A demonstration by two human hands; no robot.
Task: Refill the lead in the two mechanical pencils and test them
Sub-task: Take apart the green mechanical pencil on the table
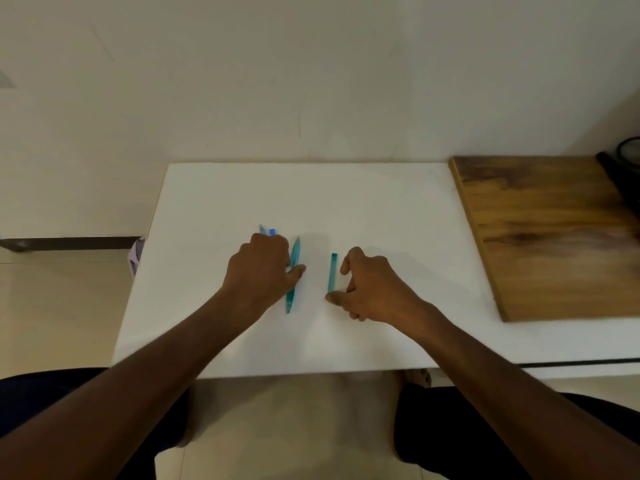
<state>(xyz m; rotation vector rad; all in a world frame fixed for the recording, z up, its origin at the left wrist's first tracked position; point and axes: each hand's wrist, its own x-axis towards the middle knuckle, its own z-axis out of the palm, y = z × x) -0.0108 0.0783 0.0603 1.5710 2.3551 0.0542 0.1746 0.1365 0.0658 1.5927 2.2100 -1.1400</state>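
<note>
Two bare hands rest on a white board that covers the table top, a clear stretch of white between them. Farthest left, just beyond the knuckles of the left hand, the ends of a blue pencil poke out; the rest of it is hidden under that hand, whose fingers are curled down over it, though whether they actually grip it cannot be told. Immediately right of the left hand lies a teal mechanical pencil, pointing away from the person and leaning slightly, with the left thumb laid across its middle and its near end sticking out below the thumb. Further right, in the space between the two hands, a short teal lead case lies nearly straight fore and aft. The right hand sits just to the right of it, loosely curled, its thumb tip at the near end of the case and its forefinger bent close beside the far end; it is not closed around anything. Well to the right of that hand, a wooden board lies flat.
</note>
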